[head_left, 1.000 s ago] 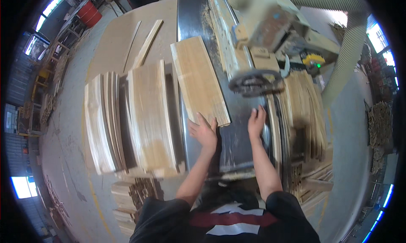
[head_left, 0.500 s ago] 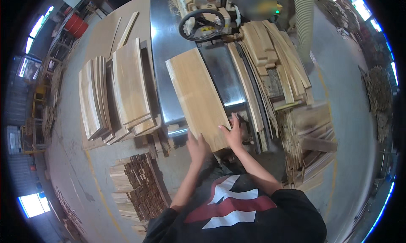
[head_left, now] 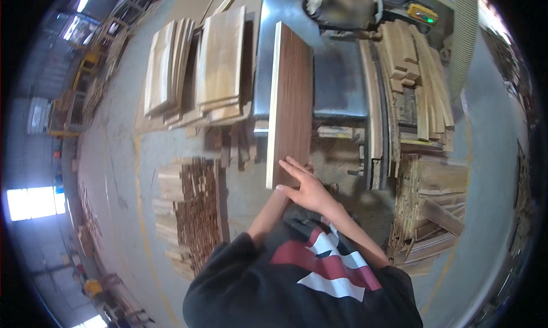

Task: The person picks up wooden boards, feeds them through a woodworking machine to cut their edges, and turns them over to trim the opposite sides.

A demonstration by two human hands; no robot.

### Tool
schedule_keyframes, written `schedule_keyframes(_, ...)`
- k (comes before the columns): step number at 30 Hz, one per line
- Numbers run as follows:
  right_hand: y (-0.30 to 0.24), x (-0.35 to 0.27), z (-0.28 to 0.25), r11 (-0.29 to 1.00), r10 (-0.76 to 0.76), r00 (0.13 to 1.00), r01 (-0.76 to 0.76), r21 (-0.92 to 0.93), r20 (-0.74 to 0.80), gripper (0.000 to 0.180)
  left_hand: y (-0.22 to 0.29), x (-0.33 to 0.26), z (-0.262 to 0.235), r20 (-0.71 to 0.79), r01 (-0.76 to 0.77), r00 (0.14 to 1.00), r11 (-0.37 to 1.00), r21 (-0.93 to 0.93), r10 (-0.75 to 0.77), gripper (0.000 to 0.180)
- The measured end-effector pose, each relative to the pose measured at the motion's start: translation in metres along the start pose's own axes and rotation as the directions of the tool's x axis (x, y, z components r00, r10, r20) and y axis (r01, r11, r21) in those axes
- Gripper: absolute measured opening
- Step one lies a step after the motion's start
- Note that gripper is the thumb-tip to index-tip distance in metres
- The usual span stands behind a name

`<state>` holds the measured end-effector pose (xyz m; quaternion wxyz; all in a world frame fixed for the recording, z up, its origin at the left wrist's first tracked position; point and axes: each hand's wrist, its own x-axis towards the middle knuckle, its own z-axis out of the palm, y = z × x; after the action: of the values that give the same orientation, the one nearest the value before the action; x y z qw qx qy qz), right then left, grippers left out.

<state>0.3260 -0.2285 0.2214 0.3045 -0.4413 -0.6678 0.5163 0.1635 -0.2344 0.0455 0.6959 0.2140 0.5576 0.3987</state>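
In the head view I see my right hand (head_left: 308,186) spread flat, fingers straight, pressed against the near end of a dark-faced wooden board (head_left: 290,102) that stands tilted on its long edge over the grey steel tabletop (head_left: 337,80); my left hand is hidden behind the board, so I cannot tell its state. By my judgement the board is mid-handling, not yet laid down, with stacks of pale boards (head_left: 197,65) waiting on the left.

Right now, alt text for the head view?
Seen from above, a person's right hand lies flat on the near end of a long dark board that rests on a grey metal machine table; the left hand is hidden under the board. Stacks of pale boards sit on the floor to the left.
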Motion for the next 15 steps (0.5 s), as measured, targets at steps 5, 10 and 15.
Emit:
schedule_keyframes(5,0.022,-0.002,0.020,0.994,0.035,0.988,-0.019,-0.110,0.151,0.073,-0.005,-0.024,0.015,0.003,-0.084,0.996,0.933,-0.349,0.090,0.046)
schedule_keyframes(10,0.021,0.002,0.010,0.941,0.210,0.975,-0.221,0.258,0.071,0.076,0.001,-0.018,0.044,0.084,-0.100,0.977,0.771,-0.629,0.195,0.045)
schedule_keyframes(15,0.034,-0.014,-0.025,0.929,0.289,0.945,-0.237,0.283,-0.156,0.075,0.028,0.010,0.053,-0.142,-0.395,0.872,0.844,0.363,0.469,0.051)
